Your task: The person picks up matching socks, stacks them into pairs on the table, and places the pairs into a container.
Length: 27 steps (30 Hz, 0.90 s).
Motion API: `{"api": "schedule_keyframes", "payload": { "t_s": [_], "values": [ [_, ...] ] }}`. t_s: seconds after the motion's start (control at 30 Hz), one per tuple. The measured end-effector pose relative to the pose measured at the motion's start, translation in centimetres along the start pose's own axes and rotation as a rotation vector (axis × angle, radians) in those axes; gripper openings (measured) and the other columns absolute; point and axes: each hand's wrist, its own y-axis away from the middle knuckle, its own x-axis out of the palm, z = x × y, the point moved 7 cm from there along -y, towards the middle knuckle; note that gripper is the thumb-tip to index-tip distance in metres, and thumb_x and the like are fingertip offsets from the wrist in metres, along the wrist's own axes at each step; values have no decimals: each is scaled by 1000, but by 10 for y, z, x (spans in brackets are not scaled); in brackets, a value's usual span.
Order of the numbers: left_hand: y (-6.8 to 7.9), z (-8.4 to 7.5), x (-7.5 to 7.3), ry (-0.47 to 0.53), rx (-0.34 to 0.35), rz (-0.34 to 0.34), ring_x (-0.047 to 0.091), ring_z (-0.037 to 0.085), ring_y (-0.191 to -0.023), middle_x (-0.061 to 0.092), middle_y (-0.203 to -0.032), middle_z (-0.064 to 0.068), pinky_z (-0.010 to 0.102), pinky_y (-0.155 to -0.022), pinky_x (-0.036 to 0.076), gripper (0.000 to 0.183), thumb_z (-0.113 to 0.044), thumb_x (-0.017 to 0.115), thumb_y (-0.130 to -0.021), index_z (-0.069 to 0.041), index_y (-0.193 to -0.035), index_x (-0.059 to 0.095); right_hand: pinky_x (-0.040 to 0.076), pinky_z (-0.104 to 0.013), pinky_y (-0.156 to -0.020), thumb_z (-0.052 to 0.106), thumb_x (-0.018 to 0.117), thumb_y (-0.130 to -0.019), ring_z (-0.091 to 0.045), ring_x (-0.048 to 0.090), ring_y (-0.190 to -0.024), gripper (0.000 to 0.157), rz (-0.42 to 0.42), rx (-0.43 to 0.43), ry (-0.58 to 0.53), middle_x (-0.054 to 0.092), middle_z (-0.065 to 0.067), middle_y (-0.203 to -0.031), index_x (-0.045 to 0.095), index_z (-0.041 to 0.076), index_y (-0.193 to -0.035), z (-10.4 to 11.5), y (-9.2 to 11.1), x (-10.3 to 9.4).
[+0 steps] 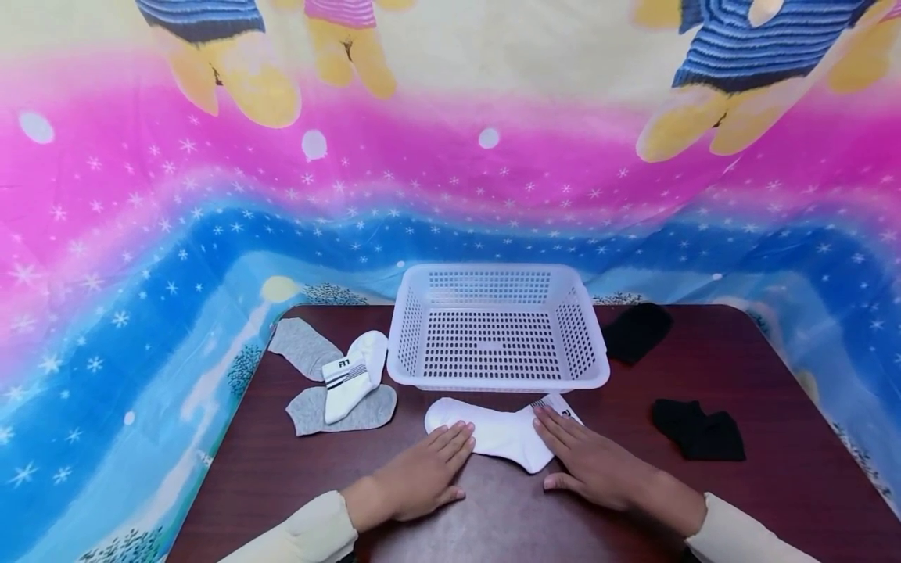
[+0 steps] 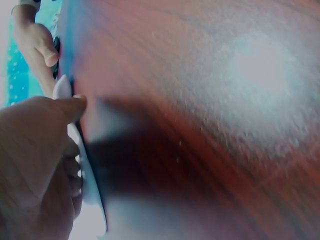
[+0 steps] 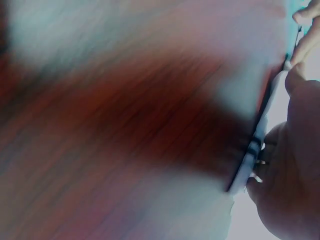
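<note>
A white sock (image 1: pixel 493 432) with a striped, lettered cuff lies flat on the table in front of the basket. The fingertips of my left hand (image 1: pixel 422 478) touch its toe half, fingers extended. Toward the cuff, my right hand (image 1: pixel 605 471) rests straight fingers on the same sock. From the left wrist, the sock shows as a thin pale edge (image 2: pixel 90 172) beside the left hand (image 2: pixel 35 160). The right wrist view has the sock's striped end (image 3: pixel 247 162) by the right hand (image 3: pixel 295 160); both wrist views are blurred.
A white plastic basket (image 1: pixel 493 383) stands behind the sock. To its left lie two grey socks (image 1: pixel 304 346) and another white sock (image 1: pixel 352 383), partly overlapping. Black socks (image 1: pixel 697 430) lie on the right, one (image 1: pixel 637 332) beside the basket. A printed cloth (image 1: pixel 450 195) hangs behind the table.
</note>
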Motion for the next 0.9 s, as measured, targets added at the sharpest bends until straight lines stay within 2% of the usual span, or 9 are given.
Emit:
{"api": "schedule_keyframes", "payload": {
  "t_s": [0.1,0.2,0.3,0.4,0.5,0.67,0.73,0.8,0.9],
  "values": [
    [5,6,-10,60,10,-63,32,25,-143,37,-153,11,39,-115,30,57,-41,42,-101,-5,-146,39,27,-40,-114,57,48,-94,-28,27,-145,77,28,69,-7,23,-10,-159,29,8,-151,4,-8,-1],
    [11,20,-25,100,-28,-212,52,19,-126,59,-132,6,36,-104,42,45,-33,51,-98,-7,-134,54,37,-46,-109,51,51,-95,-25,36,-140,69,-16,78,26,32,-9,-155,38,9,-147,12,-22,-8],
    [20,38,-41,99,-82,-373,60,14,-94,67,-98,-3,32,-82,46,23,-26,61,-92,-12,-110,66,45,-43,-102,36,59,-93,-22,49,-127,51,-136,-8,55,49,-9,-141,52,8,-136,27,-39,-19],
    [34,62,-52,75,-154,-454,55,13,-75,61,-78,-6,31,-69,45,7,-22,64,-87,-16,-90,66,50,-37,-94,23,65,-89,-18,57,-113,37,-255,-109,53,59,-5,-124,61,9,-123,45,-57,-29],
    [49,92,-58,42,-263,-466,55,17,-73,59,-75,-3,35,-67,47,7,-19,63,-87,-14,-84,63,51,-31,-90,19,68,-86,-15,59,-108,34,-333,-174,30,62,-2,-117,64,9,-119,64,-77,-35],
    [78,152,-61,14,-481,-483,59,30,-83,62,-86,12,43,-72,50,14,-4,60,-85,1,-97,65,50,-27,-93,18,67,-88,-16,61,-110,36,-408,-246,44,64,-5,-121,64,7,-122,92,-122,-35],
    [87,174,-58,71,-557,-475,59,34,-93,63,-98,18,47,-78,50,23,0,58,-86,5,-108,63,50,-26,-94,18,65,-89,-17,60,-113,37,-420,-269,77,63,-6,-124,63,7,-124,103,-141,-31],
    [91,191,-51,172,-618,-437,57,36,-104,62,-109,20,50,-86,49,30,0,56,-89,5,-118,59,49,-26,-95,18,63,-90,-17,59,-116,37,-419,-284,112,61,-8,-127,62,7,-125,113,-160,-26],
    [91,204,-36,334,-675,-363,52,37,-116,58,-123,23,52,-94,46,37,0,54,-92,5,-128,53,50,-24,-93,16,58,-93,-17,58,-119,38,-372,-269,189,57,-10,-133,58,5,-129,127,-189,-17]
  ]
}}
